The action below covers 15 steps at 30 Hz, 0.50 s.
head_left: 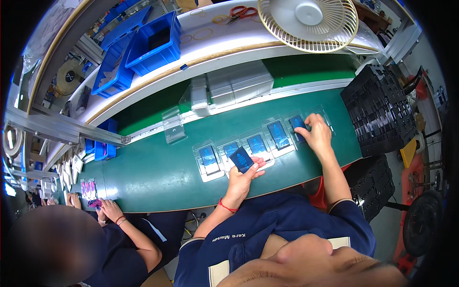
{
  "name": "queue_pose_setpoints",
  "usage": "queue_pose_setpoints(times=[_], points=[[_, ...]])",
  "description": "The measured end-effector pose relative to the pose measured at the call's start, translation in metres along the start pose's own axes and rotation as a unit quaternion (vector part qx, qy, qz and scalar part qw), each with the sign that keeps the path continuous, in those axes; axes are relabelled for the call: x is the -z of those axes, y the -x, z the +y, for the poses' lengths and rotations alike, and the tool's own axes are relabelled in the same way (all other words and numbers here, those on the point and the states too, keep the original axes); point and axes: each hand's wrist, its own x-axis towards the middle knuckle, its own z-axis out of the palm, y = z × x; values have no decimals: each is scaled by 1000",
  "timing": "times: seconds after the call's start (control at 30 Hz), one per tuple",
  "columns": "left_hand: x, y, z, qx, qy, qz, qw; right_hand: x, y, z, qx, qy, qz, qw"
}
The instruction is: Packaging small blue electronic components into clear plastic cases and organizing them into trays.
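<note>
My left hand point(245, 179) grips a flat dark rectangular pack with blue print point(241, 160), much like a phone battery, between thumb and fingers. It is raised over a row of clear plastic trays point(212, 177) near the table's front edge. Several similar packs, such as one in the middle tray point(257, 146), lie in them. Toward the row's right end, my right hand point(317, 134) has its thumb and curled fingers at the edge of another dark pack point(297, 123) in its tray. The rightmost clear tray point(330, 119) is partly hidden behind that hand.
A loose clear tray point(173, 126) lies farther back on the green table point(148, 167), before stacked clear trays point(241, 83). Black crates point(382, 110) are stacked at the right. Blue bins point(155, 43) and a fan grille point(308, 24) occupy the shelf. A co-worker's hands point(110, 210) are at the left.
</note>
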Motion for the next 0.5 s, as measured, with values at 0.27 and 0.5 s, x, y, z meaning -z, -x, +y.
queue_pose_setpoints(times=[0.27, 0.5], points=[[-28, -8, -23, 54, -10, -132, 990, -17, 49, -43, 152, -335, -182, 912], [2, 8, -11, -182, -226, 1, 957, 22, -18, 101, -105, -283, 1, 953]])
